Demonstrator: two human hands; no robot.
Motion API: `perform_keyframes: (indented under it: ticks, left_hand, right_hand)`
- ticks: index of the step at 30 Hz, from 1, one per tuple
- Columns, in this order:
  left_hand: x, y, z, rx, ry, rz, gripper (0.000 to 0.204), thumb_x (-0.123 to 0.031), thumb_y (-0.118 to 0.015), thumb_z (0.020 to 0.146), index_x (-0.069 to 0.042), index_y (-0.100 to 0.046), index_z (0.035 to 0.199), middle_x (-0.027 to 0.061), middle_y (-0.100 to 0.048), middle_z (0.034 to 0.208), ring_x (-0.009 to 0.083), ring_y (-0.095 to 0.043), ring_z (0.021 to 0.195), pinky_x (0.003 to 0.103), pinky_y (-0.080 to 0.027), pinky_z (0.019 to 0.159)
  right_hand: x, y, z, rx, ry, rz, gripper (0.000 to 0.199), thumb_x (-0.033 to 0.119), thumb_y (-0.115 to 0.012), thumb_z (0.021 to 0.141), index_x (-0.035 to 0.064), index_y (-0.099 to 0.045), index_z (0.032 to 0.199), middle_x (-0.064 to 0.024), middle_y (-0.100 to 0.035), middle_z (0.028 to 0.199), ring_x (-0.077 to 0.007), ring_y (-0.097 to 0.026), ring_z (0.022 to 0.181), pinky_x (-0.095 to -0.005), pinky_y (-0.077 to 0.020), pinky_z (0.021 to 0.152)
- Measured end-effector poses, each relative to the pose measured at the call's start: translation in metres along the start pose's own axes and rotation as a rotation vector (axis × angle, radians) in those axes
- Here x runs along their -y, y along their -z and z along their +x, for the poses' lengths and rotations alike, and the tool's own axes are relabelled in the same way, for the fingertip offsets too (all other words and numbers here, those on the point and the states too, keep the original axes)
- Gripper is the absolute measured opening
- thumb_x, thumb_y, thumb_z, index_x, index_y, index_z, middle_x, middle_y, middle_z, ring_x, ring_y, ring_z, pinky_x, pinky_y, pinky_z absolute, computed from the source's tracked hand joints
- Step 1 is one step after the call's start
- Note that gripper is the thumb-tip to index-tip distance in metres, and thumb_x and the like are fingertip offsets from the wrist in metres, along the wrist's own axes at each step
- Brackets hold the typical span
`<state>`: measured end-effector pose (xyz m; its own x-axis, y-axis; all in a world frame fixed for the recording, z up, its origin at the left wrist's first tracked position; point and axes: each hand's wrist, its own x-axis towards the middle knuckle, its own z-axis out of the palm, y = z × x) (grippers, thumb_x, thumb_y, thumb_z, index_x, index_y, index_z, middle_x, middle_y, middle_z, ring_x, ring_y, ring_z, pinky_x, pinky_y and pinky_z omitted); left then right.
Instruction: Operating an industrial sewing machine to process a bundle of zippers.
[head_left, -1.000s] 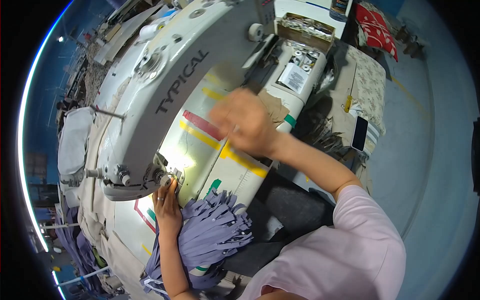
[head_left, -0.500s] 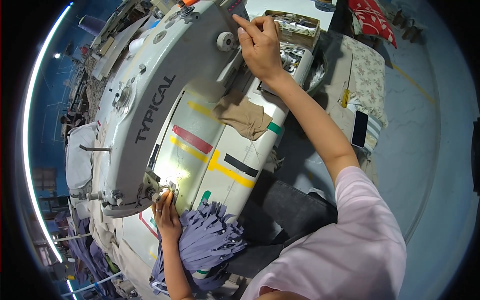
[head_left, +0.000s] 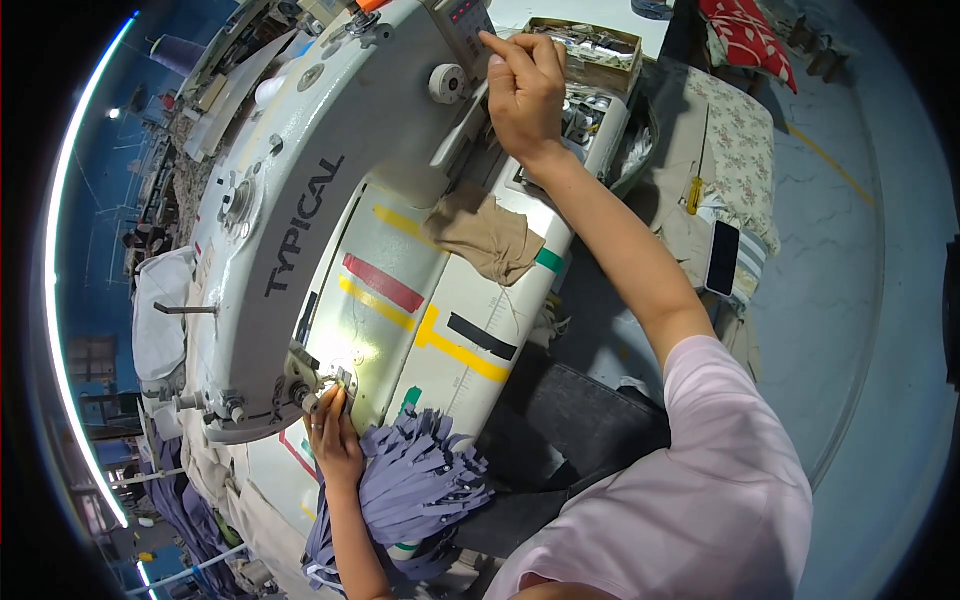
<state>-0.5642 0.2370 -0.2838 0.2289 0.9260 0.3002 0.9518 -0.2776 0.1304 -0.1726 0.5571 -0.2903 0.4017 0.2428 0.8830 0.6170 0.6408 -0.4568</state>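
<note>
Head view: right hand at the sewing machine's control panel, left hand by its needle end.
Right index finger extended, apart from the thumb, the rest curled; left fingers close together, whether gripping anything I cannot tell. Lavender fabric strips lie bundled beside that forearm.

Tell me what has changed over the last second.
The right hand has moved farther from the person, from above the sewing machine bed to the control panel, index finger extended; contact is unclear. The left hand stays by the needle area; the purple strips and brown cloth remain in place.
</note>
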Motion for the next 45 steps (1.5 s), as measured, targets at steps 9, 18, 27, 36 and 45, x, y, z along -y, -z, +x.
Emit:
perform_keyframes:
  ticks: [9, 18, 27, 36, 45]
  left_hand:
    - [0.0, 0.001, -0.001, 0.0, 0.017, -0.009, 0.04, 0.003, -0.055, 0.088, -0.003, -0.067, 0.126, 0.0122, -0.065, 0.131, 0.0388, -0.057, 0.122, 0.048, -0.042, 0.109]
    - [0.002, 0.0, -0.002, 0.001, 0.027, -0.016, 0.041, 0.003, -0.055, 0.088, -0.003, -0.067, 0.126, 0.0128, -0.065, 0.131, 0.039, -0.057, 0.123, 0.048, -0.041, 0.11]
    - [0.0, 0.0, -0.001, 0.004, 0.027, -0.033, 0.042, 0.003, -0.055, 0.087, -0.002, -0.067, 0.126, 0.0131, -0.065, 0.131, 0.0387, -0.057, 0.124, 0.048, -0.041, 0.111]
    - [0.003, -0.001, -0.001, -0.001, 0.019, -0.025, 0.041, 0.003, -0.055, 0.088, -0.003, -0.067, 0.127, 0.0131, -0.065, 0.13, 0.0383, -0.057, 0.123, 0.048, -0.041, 0.11]
    - [0.002, 0.0, -0.001, 0.003, 0.028, -0.028, 0.039, 0.002, -0.055, 0.088, -0.002, -0.067, 0.125, 0.0143, -0.065, 0.13, 0.0391, -0.057, 0.123, 0.048, -0.041, 0.11]
  right_hand:
    - [0.0, 0.002, -0.005, -0.009, 0.03, -0.044, 0.025, 0.005, -0.066, 0.079, 0.0084, -0.08, 0.098, -0.0044, -0.064, 0.092, -0.0256, -0.054, 0.092, -0.0363, -0.0483, 0.081]
    - [-0.002, 0.001, -0.007, 0.065, 0.02, -0.009, 0.024, 0.008, -0.068, 0.078, 0.0079, -0.08, 0.099, -0.0052, -0.064, 0.091, -0.0264, -0.055, 0.092, -0.0374, -0.05, 0.081]
    - [-0.004, 0.002, -0.008, 0.039, 0.06, -0.059, 0.024, 0.008, -0.068, 0.078, 0.008, -0.079, 0.099, -0.0046, -0.064, 0.09, -0.026, -0.055, 0.091, -0.0371, -0.0499, 0.079]
    - [-0.002, 0.003, -0.008, 0.023, 0.06, -0.061, 0.022, 0.006, -0.067, 0.076, 0.0062, -0.079, 0.094, -0.0048, -0.065, 0.085, -0.0262, -0.056, 0.088, -0.0372, -0.0499, 0.078]
    - [-0.001, 0.001, -0.012, 0.042, -0.043, 0.028, 0.021, 0.007, -0.067, 0.079, 0.0059, -0.08, 0.095, -0.0057, -0.065, 0.088, -0.0264, -0.055, 0.091, -0.0367, -0.0494, 0.081]
